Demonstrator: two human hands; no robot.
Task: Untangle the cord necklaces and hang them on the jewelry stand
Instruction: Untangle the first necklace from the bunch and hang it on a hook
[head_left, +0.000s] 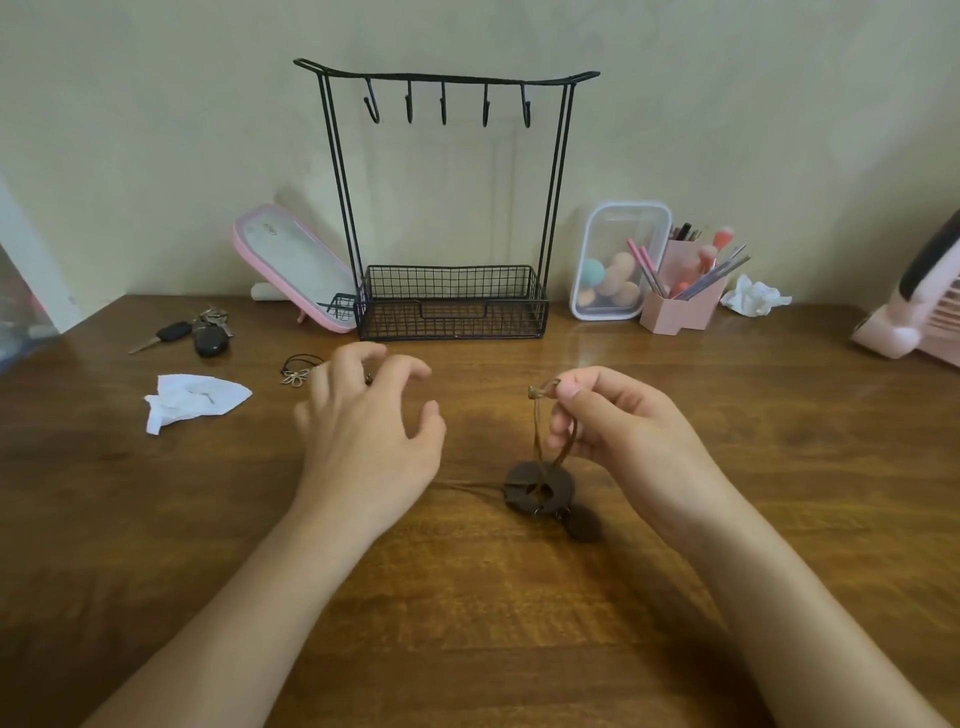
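Observation:
My right hand pinches the brown cord of a necklace, whose dark round wooden pendant pieces lie on the wooden table just below it. My left hand hovers above the table with its fingers loosely curled and holds nothing. A second necklace, a black cord with a pale flower pendant, lies just left of my left fingertips. The black wire jewelry stand rises at the back against the wall, its several hooks bare, with a mesh basket at its foot.
Keys and a crumpled tissue lie at the left. A pink mirror leans beside the stand. A clear box of sponges, a pink brush holder, a tissue and a pink fan stand at the right.

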